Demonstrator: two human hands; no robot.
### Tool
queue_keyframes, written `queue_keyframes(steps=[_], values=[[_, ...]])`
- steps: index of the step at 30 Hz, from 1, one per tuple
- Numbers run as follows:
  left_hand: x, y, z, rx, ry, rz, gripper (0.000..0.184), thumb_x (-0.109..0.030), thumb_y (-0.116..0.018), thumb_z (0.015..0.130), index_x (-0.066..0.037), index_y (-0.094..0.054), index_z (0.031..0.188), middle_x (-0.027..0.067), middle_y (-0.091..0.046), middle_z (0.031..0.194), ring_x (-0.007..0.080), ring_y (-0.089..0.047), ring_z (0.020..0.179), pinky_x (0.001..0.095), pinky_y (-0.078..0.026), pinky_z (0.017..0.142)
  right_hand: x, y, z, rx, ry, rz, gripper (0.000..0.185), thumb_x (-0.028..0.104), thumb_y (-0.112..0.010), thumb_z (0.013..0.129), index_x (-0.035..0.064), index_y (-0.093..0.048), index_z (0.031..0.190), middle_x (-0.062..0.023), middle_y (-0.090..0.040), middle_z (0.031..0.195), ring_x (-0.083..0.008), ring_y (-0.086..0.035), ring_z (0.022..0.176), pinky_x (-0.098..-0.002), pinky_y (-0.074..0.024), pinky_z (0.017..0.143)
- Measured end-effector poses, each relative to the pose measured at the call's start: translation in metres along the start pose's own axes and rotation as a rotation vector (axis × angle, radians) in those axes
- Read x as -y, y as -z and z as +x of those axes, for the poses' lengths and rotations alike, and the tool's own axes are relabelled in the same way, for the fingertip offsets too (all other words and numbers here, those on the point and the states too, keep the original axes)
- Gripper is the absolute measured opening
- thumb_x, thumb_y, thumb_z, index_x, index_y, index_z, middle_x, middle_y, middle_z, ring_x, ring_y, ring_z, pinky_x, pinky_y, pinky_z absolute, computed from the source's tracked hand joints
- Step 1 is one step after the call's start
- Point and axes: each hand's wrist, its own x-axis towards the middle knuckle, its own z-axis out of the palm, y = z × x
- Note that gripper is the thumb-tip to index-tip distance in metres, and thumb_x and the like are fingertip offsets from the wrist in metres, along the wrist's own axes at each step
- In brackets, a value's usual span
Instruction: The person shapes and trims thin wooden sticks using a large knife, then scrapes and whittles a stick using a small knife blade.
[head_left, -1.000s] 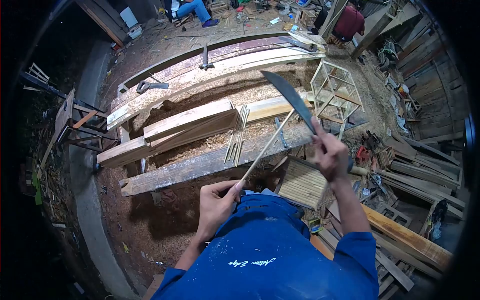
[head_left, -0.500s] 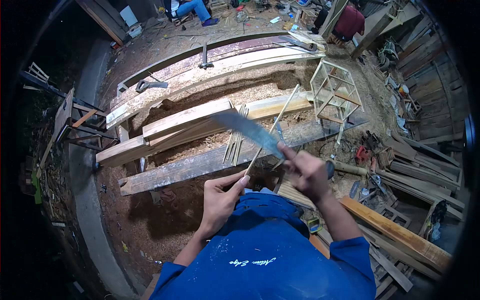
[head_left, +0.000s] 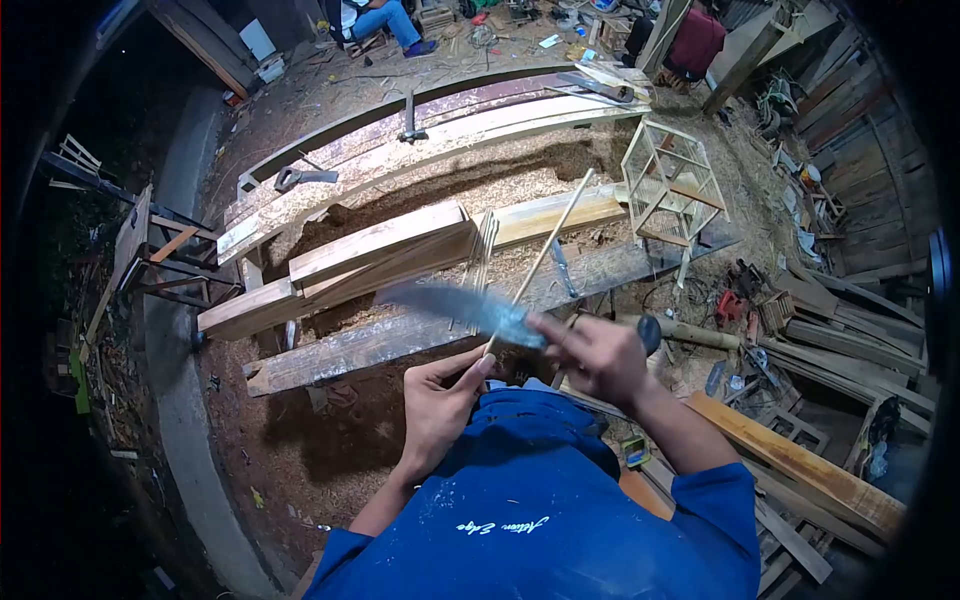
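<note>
- Your left hand pinches the lower end of a thin pale stick between thumb and fingers, just above your blue shirt.
- That stick slants up and away to the right, its far end over the pale timber beams.
- Your right hand is closed around the handle of a broad, curved knife, the dark butt showing past your fist.
- The blade, blurred, points left and crosses the stick just above your left thumb; you cannot tell from this view whether they touch.
- Beyond the blade, a loose bunch of thin sticks leans across the beams.
- Nearer you lies a long dark plank; a small open wooden frame stands towards its right end.
- Farther off, a hammer and a handsaw rest on the table.
</note>
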Motion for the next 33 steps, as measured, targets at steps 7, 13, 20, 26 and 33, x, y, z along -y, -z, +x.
queue_keyframes(steps=[7, 13, 20, 26, 33], values=[[-0.004, 0.002, -0.001, -0.004, -0.017, 0.009, 0.027, -0.009, -0.074, 0.099, -0.001, -0.075, 0.124, -0.0011, -0.070, 0.078, 0.0013, -0.055, 0.068, 0.0177, -0.042, 0.058, -0.040, -0.005, 0.010, -0.248, -0.113, -0.003, 0.058, 0.016, -0.073, 0.084, 0.0261, -0.068, 0.140, -0.0083, -0.068, 0.072, -0.0218, -0.067, 0.059, -0.0393, -0.0554, 0.052], [-0.014, 0.000, -0.001, -0.056, 0.002, -0.042, 0.026, -0.009, -0.075, 0.098, 0.001, -0.076, 0.122, -0.0003, -0.069, 0.078, 0.0022, -0.055, 0.067, 0.0185, -0.041, 0.057, -0.022, 0.003, 0.020, -0.191, -0.012, 0.087, 0.048, 0.005, -0.072, 0.085, 0.0158, -0.073, 0.131, -0.0114, -0.068, 0.074, -0.0234, -0.068, 0.061, -0.0353, -0.0539, 0.053], [-0.011, 0.005, 0.002, -0.004, 0.049, -0.024, 0.024, -0.010, -0.075, 0.098, 0.001, -0.077, 0.120, 0.0015, -0.071, 0.079, 0.0032, -0.058, 0.068, 0.0186, -0.043, 0.057, -0.005, 0.012, 0.015, -0.022, 0.037, -0.057, 0.050, 0.003, -0.071, 0.078, 0.0202, -0.077, 0.125, -0.0093, -0.064, 0.070, -0.0254, -0.064, 0.059, -0.0381, -0.0547, 0.057], [0.003, 0.017, 0.006, -0.112, -0.132, 0.079, 0.024, 0.000, -0.077, 0.094, 0.004, -0.077, 0.118, 0.0075, -0.078, 0.093, 0.0076, -0.067, 0.079, 0.0210, -0.054, 0.072, -0.143, 0.012, 0.013, -0.651, -0.536, -0.064, 0.033, 0.029, -0.051, 0.111, 0.0028, -0.069, 0.104, -0.0058, -0.051, 0.059, -0.0153, -0.056, 0.049, -0.0347, -0.0484, 0.047], [0.002, 0.025, 0.014, -0.144, -0.160, 0.075, 0.023, -0.002, -0.079, 0.093, 0.000, -0.078, 0.116, 0.0073, -0.078, 0.094, 0.0067, -0.068, 0.082, 0.0209, -0.053, 0.072, -0.089, 0.000, -0.002, -0.741, -0.931, 0.928, 0.045, 0.043, -0.048, 0.112, 0.0075, -0.049, 0.084, -0.0035, -0.052, 0.062, -0.0129, -0.051, 0.041, -0.0279, -0.0399, 0.036]])
